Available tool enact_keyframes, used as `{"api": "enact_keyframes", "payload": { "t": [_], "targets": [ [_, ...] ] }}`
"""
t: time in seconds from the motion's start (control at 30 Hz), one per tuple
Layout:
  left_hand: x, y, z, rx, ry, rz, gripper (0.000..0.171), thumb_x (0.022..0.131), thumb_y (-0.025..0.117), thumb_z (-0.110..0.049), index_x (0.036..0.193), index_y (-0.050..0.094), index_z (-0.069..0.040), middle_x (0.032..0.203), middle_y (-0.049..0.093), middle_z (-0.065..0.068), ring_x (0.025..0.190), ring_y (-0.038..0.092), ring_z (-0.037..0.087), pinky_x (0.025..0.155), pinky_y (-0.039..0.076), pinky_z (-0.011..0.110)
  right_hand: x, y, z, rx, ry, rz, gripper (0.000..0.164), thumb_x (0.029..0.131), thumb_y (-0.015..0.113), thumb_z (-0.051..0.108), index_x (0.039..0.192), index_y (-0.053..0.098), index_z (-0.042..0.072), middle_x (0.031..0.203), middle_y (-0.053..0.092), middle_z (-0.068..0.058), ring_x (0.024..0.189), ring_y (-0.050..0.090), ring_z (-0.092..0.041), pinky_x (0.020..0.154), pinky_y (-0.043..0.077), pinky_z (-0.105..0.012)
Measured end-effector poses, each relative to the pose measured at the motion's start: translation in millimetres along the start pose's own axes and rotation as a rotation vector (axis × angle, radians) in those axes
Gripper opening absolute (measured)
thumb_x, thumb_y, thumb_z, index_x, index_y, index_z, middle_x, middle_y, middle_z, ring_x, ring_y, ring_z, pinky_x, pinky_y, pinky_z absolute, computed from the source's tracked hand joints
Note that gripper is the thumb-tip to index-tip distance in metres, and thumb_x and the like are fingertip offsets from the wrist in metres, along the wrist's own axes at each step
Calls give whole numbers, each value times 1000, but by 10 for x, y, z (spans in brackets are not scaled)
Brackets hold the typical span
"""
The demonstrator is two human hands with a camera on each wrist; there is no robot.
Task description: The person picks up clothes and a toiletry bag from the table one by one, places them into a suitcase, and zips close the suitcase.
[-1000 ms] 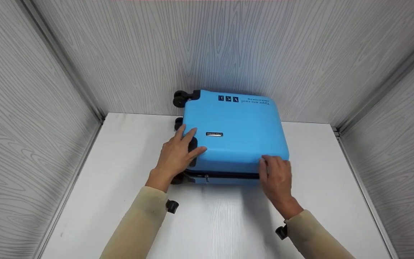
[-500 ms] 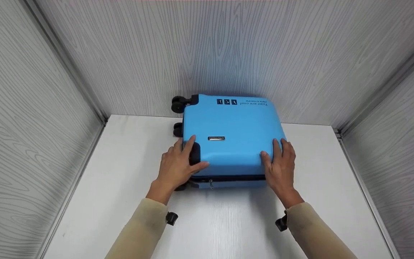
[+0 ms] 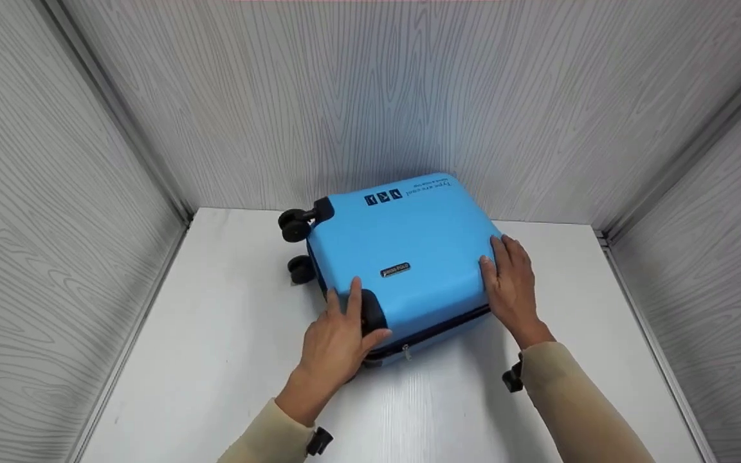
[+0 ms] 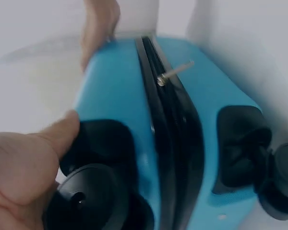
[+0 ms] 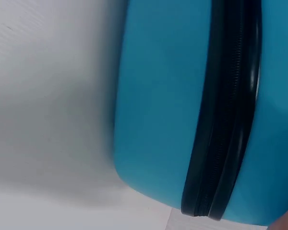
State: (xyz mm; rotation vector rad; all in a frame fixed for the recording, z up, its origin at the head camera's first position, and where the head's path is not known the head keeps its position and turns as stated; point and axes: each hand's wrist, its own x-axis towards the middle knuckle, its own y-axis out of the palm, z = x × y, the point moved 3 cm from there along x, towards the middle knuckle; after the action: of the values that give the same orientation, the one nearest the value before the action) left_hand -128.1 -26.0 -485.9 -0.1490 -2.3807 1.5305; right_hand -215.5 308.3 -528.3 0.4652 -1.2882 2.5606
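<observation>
A light blue hard-shell suitcase lies flat at an angle, its printed face upward and its wheels pointing left. My left hand rests over the near-left corner, fingers extended on the black corner guard and thumb against the near side. A caster wheel sits close to that palm in the left wrist view. My right hand lies with straight fingers on the near-right corner. A dark zipper seam runs along the near side, with a metal zipper pull. The suitcase's underside is hidden.
The suitcase lies on a white tabletop. Grey wood-grain panels enclose it: a back wall, a left wall and a right wall. The suitcase's far edge is close to the back wall.
The suitcase has turned counterclockwise, its wheeled end swinging toward me. My left hand has come nearer with that corner. My right hand has flattened from bent fingers onto the right corner.
</observation>
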Motion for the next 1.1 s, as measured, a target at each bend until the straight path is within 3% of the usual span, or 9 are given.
{"api": "enact_keyframes", "payload": {
  "t": [0.07,0.13,0.27,0.37,0.47,0.6,0.73,0.93,1.1],
  "targets": [
    [-26,-26,-39,-27,-14,34,93,97,64,-64,165,35,-7,148,47,44,79,73,40,54,55,43,17,-19,-12,7,21,8,60,112,42,37,162,40,4,166,34,-23,157,26,-42,126,20,-62],
    [-9,-77,-41,-64,-34,73,87,99,61,-65,164,39,-11,150,47,42,83,73,41,56,56,45,17,-34,-2,10,50,7,60,113,41,37,162,40,3,167,32,-25,158,24,-44,126,19,-63],
    [152,-215,83,-186,-84,100,71,104,54,-62,157,52,-15,157,46,32,122,66,48,87,59,60,-49,-45,103,-10,95,-40,60,113,43,36,159,42,-2,167,29,-31,158,20,-49,126,18,-64],
    [365,-304,263,-295,-101,91,64,106,54,-57,154,56,-15,163,43,23,146,47,45,113,44,63,-153,-28,266,-41,98,-92,61,112,50,36,157,44,-5,166,26,-36,157,17,-54,126,16,-67],
    [626,-349,467,-361,-107,89,66,106,55,-57,157,51,-14,167,38,20,154,36,42,123,32,61,-291,25,475,-61,95,-107,66,109,57,37,157,42,-6,166,21,-38,157,12,-56,125,15,-69],
    [941,-330,686,-359,-132,92,76,104,54,-62,163,41,-15,171,29,20,156,30,43,123,30,63,-500,146,743,-64,99,-52,78,106,62,43,161,35,-6,168,14,-38,158,7,-58,124,16,-71],
    [1105,-231,786,-347,-156,144,92,99,57,-71,167,28,-16,173,19,22,159,24,45,122,30,66,-652,264,895,-62,92,4,83,104,63,46,162,33,-6,169,11,-39,158,2,-59,123,18,-72],
    [1142,-94,771,-417,-181,202,107,90,66,-75,171,18,-24,177,-2,18,163,6,42,120,25,75,-673,308,895,-25,89,27,83,105,62,45,164,29,-5,171,4,-37,159,-9,-55,124,19,-70],
    [1119,-74,693,-453,-207,190,106,91,69,-70,171,16,-24,176,-4,19,163,2,45,118,25,76,-629,273,810,-15,68,50,84,107,58,48,165,26,-3,172,1,-34,159,-11,-54,123,23,-70]
  ]
}}
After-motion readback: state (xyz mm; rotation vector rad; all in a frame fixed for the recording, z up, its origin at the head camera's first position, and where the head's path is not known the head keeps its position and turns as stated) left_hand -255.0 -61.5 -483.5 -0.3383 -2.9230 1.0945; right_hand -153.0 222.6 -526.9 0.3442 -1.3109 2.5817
